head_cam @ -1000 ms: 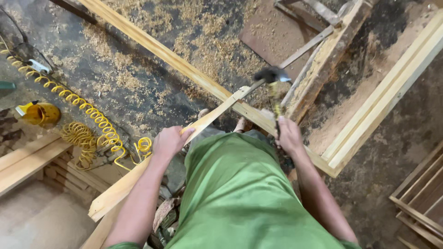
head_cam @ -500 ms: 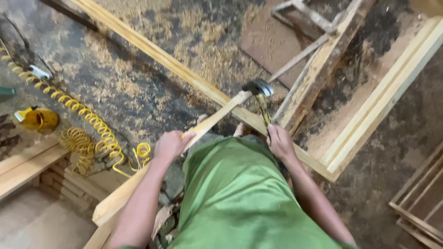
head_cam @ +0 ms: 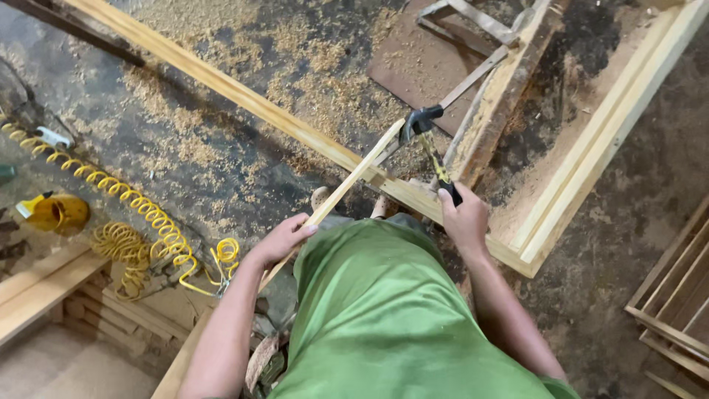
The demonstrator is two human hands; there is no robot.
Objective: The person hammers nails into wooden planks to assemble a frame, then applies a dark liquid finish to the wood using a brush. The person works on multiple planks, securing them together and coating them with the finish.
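My right hand (head_cam: pixel 463 216) grips the yellow-and-black handle of a claw hammer (head_cam: pixel 425 133). The hammer's dark head sits right at the far tip of a thin wooden strip (head_cam: pixel 353 180). My left hand (head_cam: pixel 282 238) holds that strip lower down and keeps it slanted up to the right. The strip crosses over a long pale wooden beam (head_cam: pixel 244 96) that runs diagonally across the floor and joins a second beam (head_cam: pixel 605 133) at a corner on the right. My green shirt hides my legs and the strip's lower part.
Sawdust covers the dark floor. A yellow coiled air hose (head_cam: pixel 140 222) and a yellow tool (head_cam: pixel 55 213) lie at left. Stacked planks (head_cam: pixel 44 288) sit at lower left, a rough wooden frame (head_cam: pixel 502 81) at upper middle, and slatted frames (head_cam: pixel 676 295) at right.
The hammer head has swung from the right side of the strip's tip over to it. My right hand has shifted slightly toward the strip. My left hand has kept its hold.
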